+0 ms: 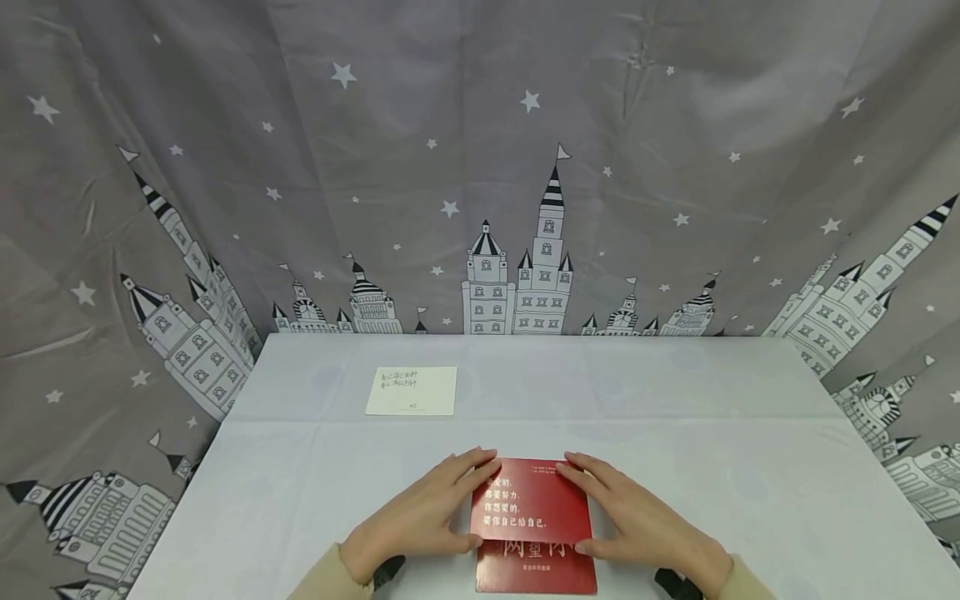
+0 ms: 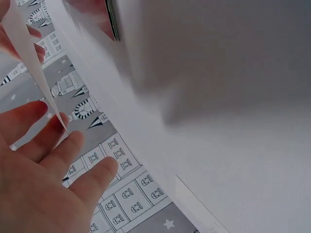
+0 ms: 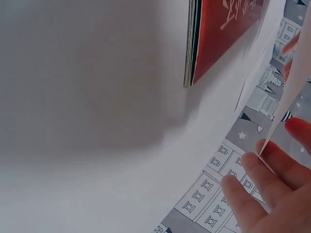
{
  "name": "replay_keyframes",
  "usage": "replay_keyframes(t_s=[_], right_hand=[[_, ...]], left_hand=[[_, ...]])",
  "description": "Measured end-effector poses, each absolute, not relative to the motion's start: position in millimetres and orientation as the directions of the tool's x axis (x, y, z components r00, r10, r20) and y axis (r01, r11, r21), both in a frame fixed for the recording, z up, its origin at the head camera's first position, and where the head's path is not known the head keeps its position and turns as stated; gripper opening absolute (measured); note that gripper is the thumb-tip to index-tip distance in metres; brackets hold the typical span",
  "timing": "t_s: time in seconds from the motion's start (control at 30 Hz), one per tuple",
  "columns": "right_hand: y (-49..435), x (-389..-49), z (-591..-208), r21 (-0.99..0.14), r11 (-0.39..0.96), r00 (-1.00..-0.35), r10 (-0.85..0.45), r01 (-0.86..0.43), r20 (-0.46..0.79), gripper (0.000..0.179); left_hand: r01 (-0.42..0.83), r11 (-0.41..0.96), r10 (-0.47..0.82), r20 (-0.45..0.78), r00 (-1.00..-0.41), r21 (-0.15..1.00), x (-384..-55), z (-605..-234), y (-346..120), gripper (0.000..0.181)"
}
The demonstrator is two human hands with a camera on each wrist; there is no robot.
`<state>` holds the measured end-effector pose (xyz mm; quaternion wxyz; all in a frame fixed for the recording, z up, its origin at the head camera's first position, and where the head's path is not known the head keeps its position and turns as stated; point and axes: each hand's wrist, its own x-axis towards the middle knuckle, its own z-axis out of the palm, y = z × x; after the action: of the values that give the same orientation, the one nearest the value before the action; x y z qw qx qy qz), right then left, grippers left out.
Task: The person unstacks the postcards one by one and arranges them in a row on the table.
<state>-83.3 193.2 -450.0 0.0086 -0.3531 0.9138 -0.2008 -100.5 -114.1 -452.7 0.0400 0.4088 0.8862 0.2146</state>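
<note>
A red card (image 1: 528, 500) with lines of white writing is held between both hands, above a stack of red cards (image 1: 536, 577). My left hand (image 1: 435, 508) grips its left edge, fingertips at the far corner and thumb at the near one. On the opposite edge, my right hand (image 1: 641, 517) holds it the same way. Seen from the right wrist, the card (image 3: 291, 82) is tilted nearly edge-on with its pale underside showing. There the stack (image 3: 228, 41) lies apart from it on the white tabletop, its layered edges visible.
A cream card (image 1: 411, 392) with handwritten lines lies farther back, left of centre, on the white-covered table (image 1: 675, 392). Behind the table hangs a grey curtain (image 1: 465, 108) printed with stars and castles.
</note>
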Motion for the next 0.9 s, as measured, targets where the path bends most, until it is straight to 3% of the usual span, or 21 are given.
replay_keyframes(t_s=[0.67, 0.9], right_hand=[[189.1, -115.0, -451.9, -0.296, 0.634, -0.696, -0.690, -0.714, 0.200, 0.082], [187.2, -123.8, -450.0, -0.300, 0.647, -0.705, -0.690, -0.701, 0.161, 0.082]], left_hand=[[0.680, 0.598, 0.716, 0.099, -0.691, 0.424, -123.7, -453.1, -119.0, 0.086], [0.679, 0.603, 0.713, 0.100, -0.694, 0.419, -130.0, -452.0, -119.7, 0.085]])
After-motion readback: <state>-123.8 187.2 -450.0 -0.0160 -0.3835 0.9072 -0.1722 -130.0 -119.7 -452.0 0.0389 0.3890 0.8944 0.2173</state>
